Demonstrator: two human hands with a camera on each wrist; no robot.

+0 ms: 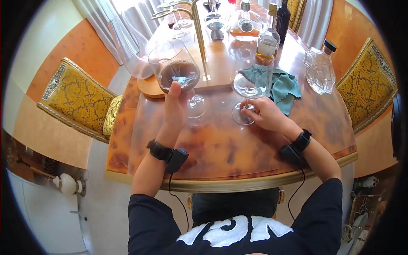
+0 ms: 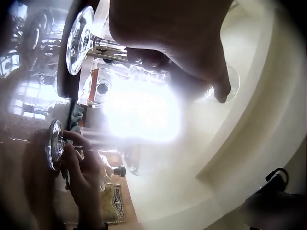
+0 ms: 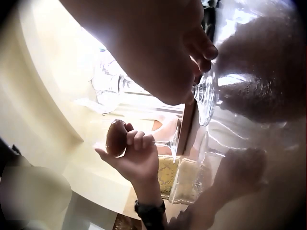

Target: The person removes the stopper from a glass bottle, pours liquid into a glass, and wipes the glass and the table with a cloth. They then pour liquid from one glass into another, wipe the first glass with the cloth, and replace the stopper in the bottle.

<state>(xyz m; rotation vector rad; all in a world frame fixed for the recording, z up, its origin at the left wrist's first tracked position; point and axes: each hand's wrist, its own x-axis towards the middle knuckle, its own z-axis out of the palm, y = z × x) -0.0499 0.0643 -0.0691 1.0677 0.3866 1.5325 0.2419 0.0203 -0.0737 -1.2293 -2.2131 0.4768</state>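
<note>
My left hand (image 1: 175, 106) grips a stemmed wine glass (image 1: 163, 76) by its bowl, thumb up along the side. Dark brown liquid with a few bubbles at its edge lies in that bowl. In the right wrist view, this glass's foot (image 3: 175, 144) stands apart from its reflection in the glossy tabletop. Lower on the right, my right hand (image 1: 272, 115) pinches the stem of a second wine glass (image 1: 251, 88) just above its foot (image 1: 242, 115). Its bowl is see-through, with bright reflections near the bottom. That foot is right at the tabletop (image 1: 221, 148).
A teal cloth (image 1: 287, 87) lies beside the second glass. A faceted decanter (image 1: 321, 72) stands at the right edge. Several bottles, including a round one with amber liquid (image 1: 245, 33), fill the back. At left, a round wooden board (image 1: 151, 88) sits near a brass stand (image 1: 199, 38).
</note>
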